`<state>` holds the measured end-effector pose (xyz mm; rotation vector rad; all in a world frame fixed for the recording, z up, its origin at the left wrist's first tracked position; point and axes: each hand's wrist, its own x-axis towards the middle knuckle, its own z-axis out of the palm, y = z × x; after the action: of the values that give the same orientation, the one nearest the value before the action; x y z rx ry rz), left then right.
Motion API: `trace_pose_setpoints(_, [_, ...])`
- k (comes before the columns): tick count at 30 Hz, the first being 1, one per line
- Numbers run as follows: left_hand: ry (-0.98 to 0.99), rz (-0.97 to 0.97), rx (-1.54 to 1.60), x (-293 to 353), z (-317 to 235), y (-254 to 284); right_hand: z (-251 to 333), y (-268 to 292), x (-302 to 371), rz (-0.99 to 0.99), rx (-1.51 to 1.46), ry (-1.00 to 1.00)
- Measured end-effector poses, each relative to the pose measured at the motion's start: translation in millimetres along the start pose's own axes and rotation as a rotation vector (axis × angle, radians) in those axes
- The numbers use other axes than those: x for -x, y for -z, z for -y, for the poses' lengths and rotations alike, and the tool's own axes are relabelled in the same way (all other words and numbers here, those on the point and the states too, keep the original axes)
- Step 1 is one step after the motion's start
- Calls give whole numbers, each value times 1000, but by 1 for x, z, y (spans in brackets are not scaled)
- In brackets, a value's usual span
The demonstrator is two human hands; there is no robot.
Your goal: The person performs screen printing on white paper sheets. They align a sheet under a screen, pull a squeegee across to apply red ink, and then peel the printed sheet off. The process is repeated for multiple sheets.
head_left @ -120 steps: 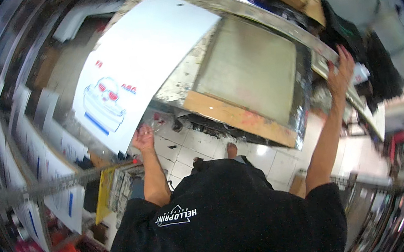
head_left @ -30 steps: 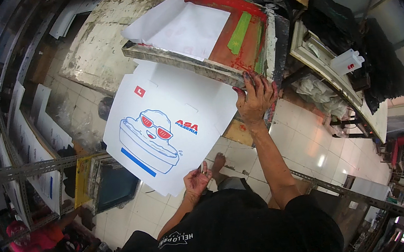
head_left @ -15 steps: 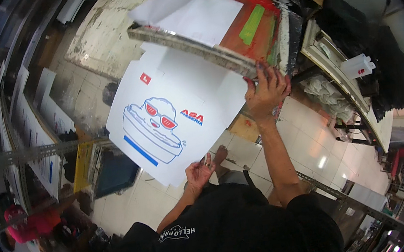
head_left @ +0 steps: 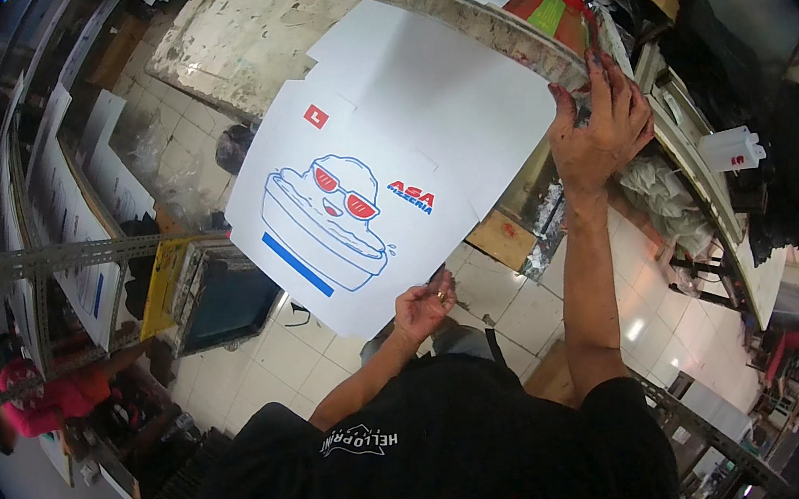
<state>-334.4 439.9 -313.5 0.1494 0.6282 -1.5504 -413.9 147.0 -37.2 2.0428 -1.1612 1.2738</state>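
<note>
A large white cardboard sheet, printed with a blue line drawing, red sunglasses and small red and blue marks, lies spread before me. Over its far edge stands a raised screen-printing frame with red and green patches on its mesh. My right hand is closed round the near right end of this frame, thumb on one side and stained fingers on the other. At the sheet's near edge, my left hand has its fingers curled in; whether they grip the cardboard is hidden.
Racks at the left hold upright printed sheets. Below them are a yellow-edged frame and a person in pink. A stained board lies far left. On the right are a side table and a white bottle.
The screen frame has swung up and away with my right hand, baring more of the sheet's far part. My left hand has shifted slightly up and right along with the sheet in view.
</note>
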Motion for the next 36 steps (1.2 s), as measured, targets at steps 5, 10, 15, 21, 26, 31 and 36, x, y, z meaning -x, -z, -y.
trace_pose_setpoints(5, [114, 56, 35, -5, 6, -13, 0, 4, -22, -21, 4, -2])
trace_pose_setpoints(10, [250, 134, -126, -15, -3, -16, -6, 4, -39, -60, 1, 21])
trace_pose_setpoints(15, [367, 69, -1124, 22, -30, -128, -8, 6, -50, -52, 39, 1])
trace_pose_setpoints(21, [-1230, -258, -1607, 17, -283, -159, -9, 6, -59, -83, 41, 41])
trace_pose_setpoints(26, [-1060, -764, -1988, 37, -428, -175, -14, 5, -63, -84, 55, 63])
trace_pose_setpoints(31, [-650, -650, -1940, 24, -473, -165, -20, -1, -72, -94, 104, 77])
trace_pose_setpoints(36, [-905, -411, -1762, 44, -448, -182, -8, -5, -89, -74, 118, 91])
